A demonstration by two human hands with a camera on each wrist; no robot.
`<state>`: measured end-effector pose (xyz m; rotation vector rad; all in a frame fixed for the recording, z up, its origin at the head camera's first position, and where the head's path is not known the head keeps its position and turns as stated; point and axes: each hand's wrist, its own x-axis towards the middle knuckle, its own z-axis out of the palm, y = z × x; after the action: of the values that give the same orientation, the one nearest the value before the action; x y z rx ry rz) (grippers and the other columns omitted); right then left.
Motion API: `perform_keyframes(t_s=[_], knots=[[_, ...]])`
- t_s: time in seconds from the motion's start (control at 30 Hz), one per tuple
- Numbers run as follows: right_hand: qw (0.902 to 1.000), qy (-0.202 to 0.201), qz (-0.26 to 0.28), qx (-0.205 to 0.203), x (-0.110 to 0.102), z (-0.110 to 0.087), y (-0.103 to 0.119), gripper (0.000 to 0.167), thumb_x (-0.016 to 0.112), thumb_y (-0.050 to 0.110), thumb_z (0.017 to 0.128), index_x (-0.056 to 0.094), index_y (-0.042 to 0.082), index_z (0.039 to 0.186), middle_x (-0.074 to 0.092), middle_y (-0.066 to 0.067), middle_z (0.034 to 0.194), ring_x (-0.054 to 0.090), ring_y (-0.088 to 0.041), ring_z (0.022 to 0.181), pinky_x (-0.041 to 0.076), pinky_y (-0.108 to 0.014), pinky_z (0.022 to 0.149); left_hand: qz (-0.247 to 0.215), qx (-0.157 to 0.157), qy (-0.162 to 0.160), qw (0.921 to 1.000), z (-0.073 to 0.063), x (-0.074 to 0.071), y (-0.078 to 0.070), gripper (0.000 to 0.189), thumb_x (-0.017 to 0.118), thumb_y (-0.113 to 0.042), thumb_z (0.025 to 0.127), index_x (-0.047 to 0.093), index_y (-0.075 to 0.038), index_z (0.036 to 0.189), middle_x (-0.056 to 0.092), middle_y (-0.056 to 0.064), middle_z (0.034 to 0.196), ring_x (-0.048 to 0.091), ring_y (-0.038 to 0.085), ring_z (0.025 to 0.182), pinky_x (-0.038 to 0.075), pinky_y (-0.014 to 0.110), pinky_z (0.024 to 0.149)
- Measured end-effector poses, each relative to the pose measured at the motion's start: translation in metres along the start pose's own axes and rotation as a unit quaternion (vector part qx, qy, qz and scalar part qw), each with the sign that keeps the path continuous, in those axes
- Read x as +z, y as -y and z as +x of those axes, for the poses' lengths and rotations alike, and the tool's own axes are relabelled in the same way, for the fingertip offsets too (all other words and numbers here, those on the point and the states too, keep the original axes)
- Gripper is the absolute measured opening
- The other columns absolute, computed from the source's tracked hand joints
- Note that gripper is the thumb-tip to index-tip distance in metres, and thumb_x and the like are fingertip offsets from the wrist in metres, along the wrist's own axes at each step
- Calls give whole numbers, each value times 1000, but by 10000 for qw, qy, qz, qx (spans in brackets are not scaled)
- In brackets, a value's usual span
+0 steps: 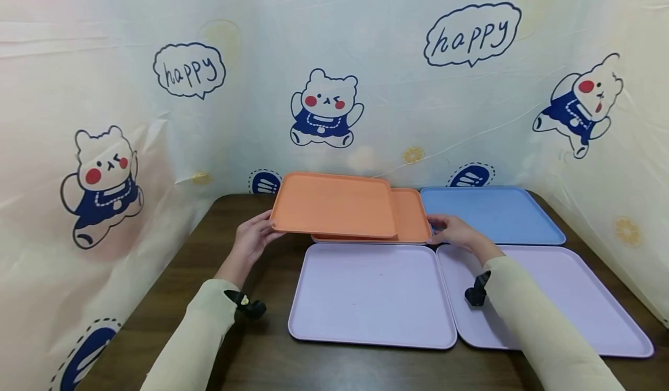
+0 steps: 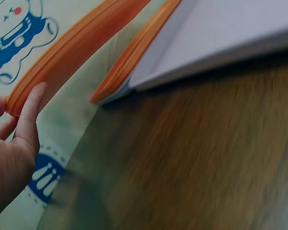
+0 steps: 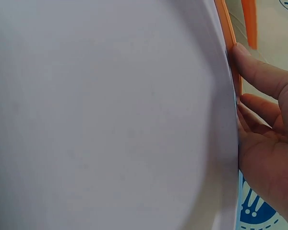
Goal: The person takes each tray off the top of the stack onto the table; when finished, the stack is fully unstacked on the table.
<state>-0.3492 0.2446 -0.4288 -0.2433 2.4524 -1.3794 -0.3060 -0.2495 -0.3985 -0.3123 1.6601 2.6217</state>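
Observation:
My left hand [image 1: 252, 239] grips the left edge of an orange tray [image 1: 334, 205], which is raised and tilted at the back of the table. In the left wrist view, thumb and fingers lie on opposite sides of this tray's end [image 2: 53, 72]. Beneath it, partly hidden, lies a second orange tray [image 1: 412, 214]. At that lower tray's right edge is my right hand [image 1: 453, 231]; the right wrist view shows its thumb on the orange rim [image 3: 235, 72] with curled fingers against the edge.
A lilac tray [image 1: 373, 295] lies in front of the orange ones, with another lilac tray [image 1: 564, 298] to its right. Behind that is a blue tray [image 1: 491, 214]. The brown wooden table [image 1: 172, 321] ends at a printed curtain [image 1: 387, 60].

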Motion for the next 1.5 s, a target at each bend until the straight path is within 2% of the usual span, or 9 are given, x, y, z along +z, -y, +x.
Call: perform_keyframes(t_s=[0.1, 0.2, 0.3, 0.37, 0.53, 0.73, 0.87, 1.2, 1.5], knots=[[10000, 42, -6, -35, -2, -2, -1, 79, 74, 7, 85, 30, -2, 150, 28, -26, 152, 29, -42, 138, 29, -52, 110, -82, -4, 27, 10000, -3, -11, -5, 50, 51, 4, 98, 41, -2, 146, 46, 20, 143, 69, 19, 94, 53, 37, 85], [9999, 79, 4, -71, -3, -4, -1, 78, 73, 6, 85, 29, -3, 150, 27, -26, 153, 26, -42, 139, 27, -53, 110, -168, 58, 66, 9998, -7, -22, -10, 52, 51, 5, 97, 38, 0, 147, 60, 14, 124, 69, 19, 92, 54, 38, 83], [10000, 73, 31, -38, -3, -4, -1, 79, 74, 7, 85, 29, -3, 150, 27, -26, 152, 26, -42, 139, 26, -53, 110, -270, 160, 71, 9995, -10, -33, -15, 53, 49, 7, 98, 34, 2, 148, 68, 4, 102, 69, 19, 90, 55, 38, 80], [10000, 70, 33, -29, -3, -3, -2, 79, 74, 7, 85, 29, -3, 149, 28, -27, 152, 26, -42, 139, 26, -53, 111, -357, 217, 52, 9991, -13, -40, -19, 53, 47, 7, 98, 31, 3, 149, 69, 4, 99, 69, 19, 90, 56, 38, 78], [10000, 15, -9, 6, -2, -4, -1, 78, 74, 8, 85, 31, -2, 149, 29, -27, 152, 28, -43, 138, 27, -53, 110, -584, 375, 38, 9976, -19, -60, -27, 54, 46, 8, 98, 29, 4, 149, 70, 6, 98, 69, 20, 91, 56, 40, 77], [10000, -17, 28, -28, -2, -4, -1, 76, 72, 5, 86, 31, -2, 149, 30, -27, 151, 27, -43, 139, 27, -54, 110, -856, 642, -11, 9943, -28, -84, -37, 50, 47, 10, 97, 36, 4, 146, 71, 7, 101, 69, 22, 92, 56, 41, 76], [10000, -29, 1, -24, -1, -3, 0, 76, 72, 6, 86, 31, -1, 149, 30, -26, 151, 27, -42, 139, 26, -53, 110, -858, 778, -259, 9929, -32, -100, -44, 50, 47, 9, 97, 38, 2, 146, 70, 4, 100, 69, 20, 90, 57, 41, 74], [10000, -67, -53, 27, 1, -5, 4, 75, 72, 7, 86, 32, 0, 149, 31, -25, 151, 28, -42, 138, 26, -54, 110, -846, 848, -709, 9903, -39, -132, -53, 48, 48, 5, 98, 40, -1, 145, 70, 2, 97, 69, 18, 87, 57, 39, 73], [9999, -37, -90, 35, 3, -4, 4, 76, 72, 6, 86, 31, 0, 150, 31, -25, 151, 26, -41, 139, 26, -54, 111, -563, 654, -1324, 9874, -41, -155, -55, 45, 47, 4, 99, 44, -1, 143, 70, -1, 87, 70, 15, 81, 57, 37, 72]])
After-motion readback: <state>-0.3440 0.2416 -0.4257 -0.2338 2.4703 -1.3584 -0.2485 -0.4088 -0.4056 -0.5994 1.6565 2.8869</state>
